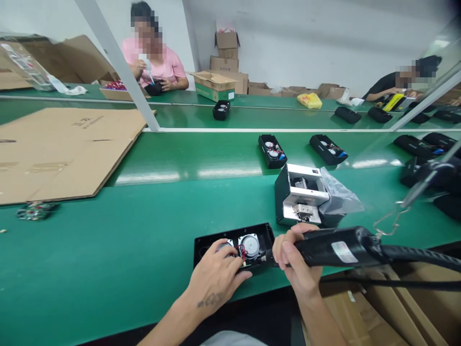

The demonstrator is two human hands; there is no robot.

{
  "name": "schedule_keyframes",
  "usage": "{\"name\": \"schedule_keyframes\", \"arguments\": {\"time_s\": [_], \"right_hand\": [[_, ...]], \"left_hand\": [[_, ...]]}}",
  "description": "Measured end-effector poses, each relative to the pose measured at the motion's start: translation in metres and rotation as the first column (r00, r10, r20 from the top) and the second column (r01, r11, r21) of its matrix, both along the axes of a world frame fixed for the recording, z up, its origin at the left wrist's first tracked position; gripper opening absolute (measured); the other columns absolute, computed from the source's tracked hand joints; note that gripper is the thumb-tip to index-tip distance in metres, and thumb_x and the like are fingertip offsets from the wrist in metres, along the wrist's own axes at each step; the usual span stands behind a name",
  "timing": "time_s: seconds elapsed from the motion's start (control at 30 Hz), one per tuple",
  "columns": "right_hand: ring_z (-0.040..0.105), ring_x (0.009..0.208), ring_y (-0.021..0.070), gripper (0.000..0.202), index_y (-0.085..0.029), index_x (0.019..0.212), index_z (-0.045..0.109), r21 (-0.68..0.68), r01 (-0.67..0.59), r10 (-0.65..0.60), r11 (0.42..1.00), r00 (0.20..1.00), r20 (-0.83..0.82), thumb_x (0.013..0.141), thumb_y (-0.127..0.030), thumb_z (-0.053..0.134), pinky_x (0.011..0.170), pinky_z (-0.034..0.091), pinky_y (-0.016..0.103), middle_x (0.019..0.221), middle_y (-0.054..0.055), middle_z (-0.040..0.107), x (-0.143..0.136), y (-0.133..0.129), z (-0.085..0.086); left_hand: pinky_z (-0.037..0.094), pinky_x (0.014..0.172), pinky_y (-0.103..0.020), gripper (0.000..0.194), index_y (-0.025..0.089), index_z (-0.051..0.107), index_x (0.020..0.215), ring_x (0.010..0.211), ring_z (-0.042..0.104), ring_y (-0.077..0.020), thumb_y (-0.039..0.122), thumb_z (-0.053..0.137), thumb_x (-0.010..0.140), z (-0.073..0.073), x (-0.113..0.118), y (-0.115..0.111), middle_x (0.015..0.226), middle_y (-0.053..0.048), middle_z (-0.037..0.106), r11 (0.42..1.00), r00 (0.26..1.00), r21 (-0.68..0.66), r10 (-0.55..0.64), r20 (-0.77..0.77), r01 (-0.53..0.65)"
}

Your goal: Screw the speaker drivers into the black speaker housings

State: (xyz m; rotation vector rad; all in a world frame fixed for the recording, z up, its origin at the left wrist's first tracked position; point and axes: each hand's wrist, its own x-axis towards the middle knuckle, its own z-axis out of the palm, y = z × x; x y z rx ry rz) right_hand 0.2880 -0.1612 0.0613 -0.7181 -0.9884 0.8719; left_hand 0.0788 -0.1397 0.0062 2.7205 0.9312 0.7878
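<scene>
A black speaker housing [268, 231] lies on the green bench near its front edge. Two round drivers sit inside it, the right one [249, 246] fully visible, with red wires beside it. My left hand [219, 271] rests over the housing's left part, fingers spread and bent, the fingertips on the inside and the thumb at the front rim. My right hand [297, 254] is wrapped round a black electric screwdriver [334, 247], held nearly level. The tool's tip reaches the housing's right front area; its exact contact point is too small to tell.
A silver and black machine [300, 194] with a plastic bag stands just behind my right hand. A cardboard sheet [68, 149] and circuit boards [37, 210] lie left. More housings [272, 151] sit farther back. Two people work opposite. A hook and cable hang right.
</scene>
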Motion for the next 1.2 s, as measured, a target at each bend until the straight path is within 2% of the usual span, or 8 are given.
{"name": "schedule_keyframes", "arguments": {"time_s": [0.1, 0.17, 0.23, 0.33, 0.47, 0.77, 1.0, 1.2], "right_hand": [[0.044, 0.044, 0.01, 0.021, -0.031, 0.123, 0.061, 0.003, 0.067, -0.067, 0.998, 0.997, -0.041, 0.104, -0.022, 0.065, 0.046, 0.041, 0.026, 0.063, -0.01, 0.048, 0.007, -0.005, 0.008], [0.043, 0.044, 0.01, 0.023, -0.03, 0.123, 0.062, -0.005, 0.127, -0.127, 0.992, 0.989, -0.073, 0.102, -0.021, 0.065, 0.048, 0.041, 0.027, 0.062, -0.009, 0.047, 0.017, -0.012, 0.016], [0.043, 0.044, 0.0102, 0.025, -0.029, 0.123, 0.062, -0.002, 0.202, -0.201, 0.979, 0.976, -0.082, 0.101, -0.019, 0.065, 0.049, 0.041, 0.029, 0.062, -0.009, 0.048, 0.029, -0.021, 0.022], [0.045, 0.045, 0.011, 0.027, -0.028, 0.123, 0.063, -0.009, 0.304, -0.304, 0.953, 0.952, -0.037, 0.098, -0.018, 0.068, 0.049, 0.041, 0.029, 0.061, -0.008, 0.051, 0.05, -0.029, 0.022], [0.051, 0.044, 0.0122, 0.031, -0.026, 0.122, 0.063, -0.116, 0.369, -0.36, 0.922, 0.928, 0.092, 0.095, -0.021, 0.078, 0.047, 0.043, 0.029, 0.061, -0.008, 0.057, 0.073, -0.029, 0.005], [0.049, 0.039, 0.0102, 0.033, -0.024, 0.116, 0.063, -0.229, 0.397, -0.354, 0.889, 0.912, 0.207, 0.092, -0.033, 0.084, 0.042, 0.042, 0.024, 0.058, -0.011, 0.057, 0.087, -0.007, -0.038], [0.05, 0.042, 0.0109, 0.03, -0.022, 0.114, 0.065, -0.259, 0.362, -0.303, 0.895, 0.922, 0.241, 0.094, -0.036, 0.081, 0.045, 0.044, 0.025, 0.057, -0.01, 0.056, 0.09, -0.004, -0.044], [0.05, 0.042, 0.0116, 0.031, -0.021, 0.113, 0.066, -0.279, 0.353, -0.286, 0.893, 0.924, 0.254, 0.093, -0.04, 0.081, 0.044, 0.045, 0.027, 0.057, -0.01, 0.054, 0.091, 0.0, -0.042]], "left_hand": [[0.056, 0.094, -0.041, 0.017, 0.022, 0.069, 0.103, 0.085, 0.07, -0.0186, 0.026, 0.056, 0.112, 0.016, -0.001, 0.011, 0.093, 0.0, 0.075, 0.997, 0.999, -0.065, -0.042, 0.003, 0.042], [0.055, 0.089, -0.039, 0.016, 0.022, 0.07, 0.106, 0.095, 0.068, -0.0204, 0.013, 0.057, 0.108, 0.026, 0.001, 0.019, 0.107, -0.004, 0.074, 0.997, 0.994, -0.027, -0.074, -0.085, 0.072], [0.053, 0.093, -0.041, 0.018, 0.022, 0.071, 0.101, 0.108, 0.065, -0.0246, 0.006, 0.062, 0.1, 0.034, 0.008, 0.026, 0.12, -0.007, 0.069, 0.99, 0.967, 0.024, -0.133, -0.216, 0.142], [0.049, 0.097, -0.045, 0.01, 0.021, 0.072, 0.088, 0.113, 0.06, -0.0299, 0.013, 0.077, 0.089, 0.039, 0.022, 0.036, 0.122, -0.009, 0.066, 0.956, 0.875, 0.03, -0.253, -0.414, 0.291], [0.045, 0.09, -0.045, 0.018, 0.022, 0.071, 0.075, 0.101, 0.058, -0.0288, 0.022, 0.086, 0.085, 0.034, 0.04, 0.045, 0.11, -0.01, 0.066, 0.929, 0.786, 0.05, -0.281, -0.55, 0.367], [0.033, 0.068, -0.042, 0.026, 0.02, 0.069, 0.068, 0.082, 0.054, -0.0235, 0.015, 0.083, 0.089, 0.008, 0.052, 0.048, 0.093, -0.008, 0.063, 0.897, 0.737, 0.128, -0.259, -0.624, 0.424], [0.033, 0.067, -0.042, 0.022, 0.02, 0.067, 0.078, 0.084, 0.053, -0.0237, 0.017, 0.075, 0.099, 0.01, 0.044, 0.055, 0.094, -0.006, 0.062, 0.846, 0.743, 0.148, -0.35, -0.571, 0.512], [0.037, 0.07, -0.043, 0.025, 0.02, 0.063, 0.077, 0.085, 0.053, -0.0232, 0.017, 0.077, 0.097, 0.019, 0.039, 0.059, 0.098, -0.005, 0.063, 0.852, 0.779, 0.169, -0.351, -0.519, 0.496]]}}
